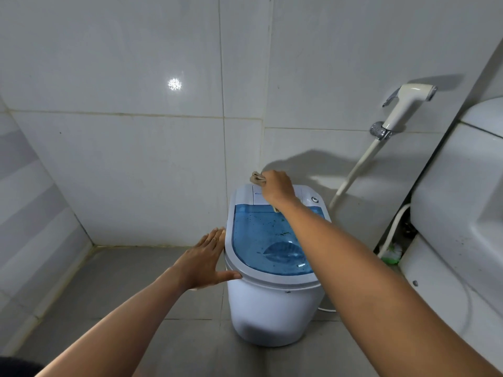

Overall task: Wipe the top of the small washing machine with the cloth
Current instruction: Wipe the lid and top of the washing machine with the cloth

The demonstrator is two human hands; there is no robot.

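Observation:
A small white washing machine stands on the grey floor, with a see-through blue lid that carries dark specks. My right hand rests on the white control panel at the back of the top, shut on a crumpled beige cloth that sticks out to the left of the fingers. A dial sits at the panel's right end. My left hand lies flat against the machine's left rim, fingers spread, thumb on the front edge.
Tiled walls close in behind and to the left. A white toilet stands close on the right. A bidet sprayer hangs on the wall with its hose running down behind the machine. A brush with green bristles sits between the toilet and the machine.

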